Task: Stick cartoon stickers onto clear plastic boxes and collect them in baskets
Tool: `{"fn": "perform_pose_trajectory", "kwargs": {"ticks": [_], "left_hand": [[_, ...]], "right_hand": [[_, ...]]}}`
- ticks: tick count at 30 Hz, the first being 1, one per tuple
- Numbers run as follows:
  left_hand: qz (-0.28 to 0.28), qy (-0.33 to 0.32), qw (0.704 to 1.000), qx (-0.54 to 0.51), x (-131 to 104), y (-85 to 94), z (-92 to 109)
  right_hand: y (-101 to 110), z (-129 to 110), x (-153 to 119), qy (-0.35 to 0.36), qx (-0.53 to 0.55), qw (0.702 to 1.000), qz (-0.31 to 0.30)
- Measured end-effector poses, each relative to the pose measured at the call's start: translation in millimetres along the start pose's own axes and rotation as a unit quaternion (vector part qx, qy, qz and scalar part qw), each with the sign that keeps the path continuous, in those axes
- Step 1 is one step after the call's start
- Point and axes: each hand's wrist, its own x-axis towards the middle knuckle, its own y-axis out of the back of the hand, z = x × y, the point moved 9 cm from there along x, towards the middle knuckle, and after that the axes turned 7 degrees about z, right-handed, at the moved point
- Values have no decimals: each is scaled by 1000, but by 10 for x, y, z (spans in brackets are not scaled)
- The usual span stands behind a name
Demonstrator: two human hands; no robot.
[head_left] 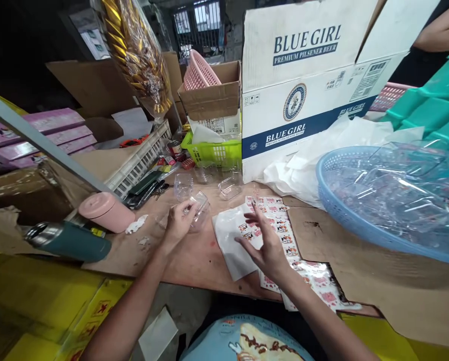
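My left hand has its fingers closed on the edge of a small clear plastic box, just above the cardboard-covered table. My right hand hovers over sheets of printed stickers, its fingers spread; I see nothing held in it. The stickers carry small cartoon figures in pink, orange and black. A white backing sheet lies partly under that hand. Beyond my left hand stand more clear plastic boxes, one at the left and another farther right.
A large blue basket full of clear plastic pieces stands at the right. Behind are a white beer carton and a lime-green basket. A teal bottle and a pink lidded container sit left. Someone's arm shows top right.
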Motion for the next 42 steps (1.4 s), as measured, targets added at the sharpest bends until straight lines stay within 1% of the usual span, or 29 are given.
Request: {"fn": "perform_pose_trajectory", "kwargs": {"ticks": [2,3,4,5,7,9,10,11,12,13,14,16,18,19,21,24,28,33,39,42], "left_hand": [[-31,13,995,-99,-91,-122,193],[-55,30,984,-168,-154,-200,294],[-81,61,963,-248,-225,-287,380],[-107,104,933,-329,-301,-381,444],[-142,204,856,-454,-452,-567,498],[-146,282,783,-535,-565,-712,482],[-147,305,754,-562,-603,-773,470],[-150,319,732,-583,-634,-831,464],[-154,327,715,-598,-662,-887,467],[-160,330,703,-609,-689,-940,482],[-165,330,696,-616,-717,-990,511],[-171,321,692,-623,-770,-1062,602],[-169,304,695,-629,-820,-1096,716],[-167,296,696,-632,-846,-1103,771],[-161,291,696,-637,-899,-1109,847],[-150,306,699,-629,-979,-1122,868],[-135,328,716,-601,-1053,-1133,823],[-151,304,725,-599,-1068,-1124,866],[-164,282,734,-596,-1073,-1104,895],[-163,282,732,-598,-1070,-1101,895]], "right_hand": [[-190,-114,66,44,-16,999,-23],[-259,-147,108,54,-15,998,-33],[-297,-163,153,53,-8,998,-35],[-294,-162,197,43,4,999,-26],[-170,-124,260,-1,37,999,17],[78,-84,263,-51,73,993,74],[212,-72,243,-75,96,988,93],[327,-64,213,-101,125,982,98],[413,-58,175,-130,162,974,88],[460,-59,126,-164,209,962,63],[469,-68,64,-200,262,944,26],[431,-117,-98,-270,359,892,-49],[394,-171,-263,-319,420,845,-94],[378,-186,-336,-335,436,829,-106],[349,-195,-453,-354,452,810,-119],[294,-176,-572,-365,463,797,-132],[234,-122,-669,-379,450,794,-150],[208,-128,-684,-386,461,783,-159],[178,-127,-654,-387,458,783,-164],[164,-118,-639,-388,458,783,-164]]}}
